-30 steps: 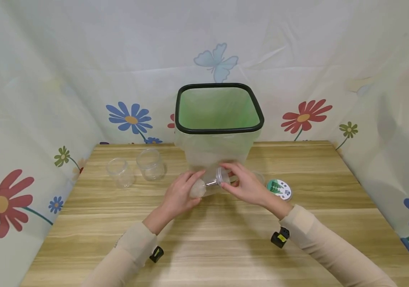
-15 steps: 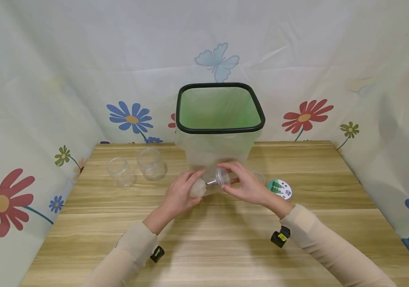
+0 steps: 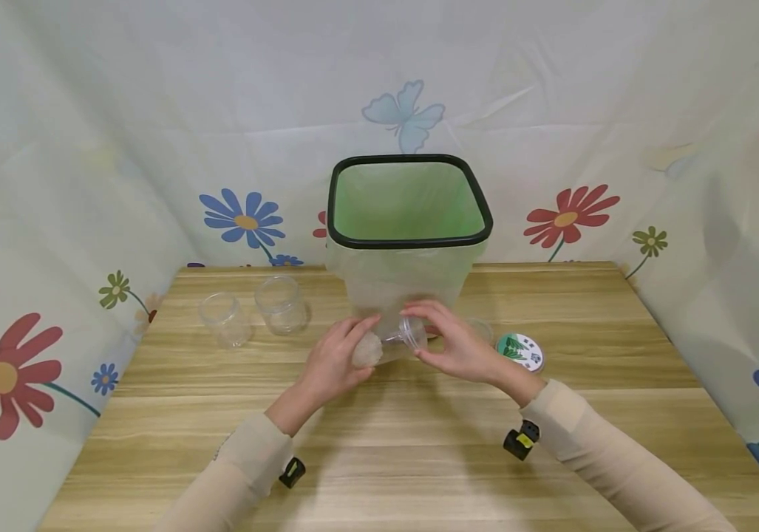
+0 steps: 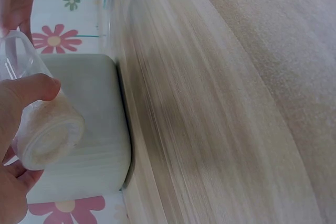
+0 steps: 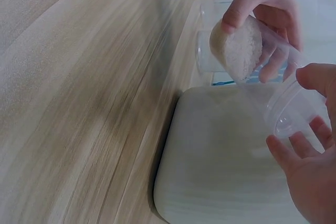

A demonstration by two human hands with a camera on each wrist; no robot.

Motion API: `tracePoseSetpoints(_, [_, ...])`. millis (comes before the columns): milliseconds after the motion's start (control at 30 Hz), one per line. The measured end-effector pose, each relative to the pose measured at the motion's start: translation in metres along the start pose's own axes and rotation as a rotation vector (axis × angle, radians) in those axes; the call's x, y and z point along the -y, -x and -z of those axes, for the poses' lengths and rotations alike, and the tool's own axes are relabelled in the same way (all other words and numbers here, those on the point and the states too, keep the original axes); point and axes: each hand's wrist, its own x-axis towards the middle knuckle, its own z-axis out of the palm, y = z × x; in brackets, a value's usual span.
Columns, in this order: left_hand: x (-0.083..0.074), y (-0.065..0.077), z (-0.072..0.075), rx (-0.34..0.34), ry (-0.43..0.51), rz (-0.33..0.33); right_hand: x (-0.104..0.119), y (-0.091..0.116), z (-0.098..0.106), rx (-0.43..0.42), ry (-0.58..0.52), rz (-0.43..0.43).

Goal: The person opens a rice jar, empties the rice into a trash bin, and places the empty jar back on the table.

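A clear plastic jar (image 5: pixel 262 85) with white grains (image 5: pixel 242 51) gathered at its base is held tilted in front of the bin. My left hand (image 3: pixel 334 358) grips the base end, with thumb and fingers around its sides. At the opposite end, my right hand (image 3: pixel 455 343) holds the jar's rim (image 5: pixel 281 111) between thumb and fingertips. The left wrist view shows the rounded jar bottom (image 4: pixel 52 142) close to the camera. Just right of my right hand lies a round white lid (image 3: pixel 520 352) with a green leaf print.
Two clear jars (image 3: pixel 225 319) (image 3: pixel 280 305) stand at the table's back left. A pale green bin (image 3: pixel 412 277) with a black rim is behind my hands. Partly hidden behind my right hand is a clear round item (image 3: pixel 482 329). Flower-printed cloth (image 3: pixel 246 133) surrounds the wooden table (image 3: pixel 392 458).
My right fingers have shifted slightly on the jar's rim, and the rim's angle has turned a little. My left hand holds the base in the same place.
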Motion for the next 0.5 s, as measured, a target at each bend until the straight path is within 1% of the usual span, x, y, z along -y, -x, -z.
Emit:
tracePoseSetpoints(200, [0.0009, 0.0003, -0.0013, -0.002, -0.003, 0.002, 0.0001, 0.0, 0.0007, 0.015, 0.037, 0.024])
tracePoseSetpoints(333, [0.0021, 0.0003, -0.0023, -0.006, -0.004, -0.008, 0.0, -0.0002, 0.0007, 0.03, 0.038, 0.016])
tracePoseSetpoints(433, [0.0029, 0.0003, -0.0031, -0.009, -0.004, -0.016, 0.0001, -0.0005, 0.0003, 0.021, 0.035, 0.003])
tracePoseSetpoints(500, [0.0033, 0.0002, -0.0034, -0.011, -0.005, -0.018, 0.0003, -0.0011, -0.0003, -0.001, 0.036, -0.008])
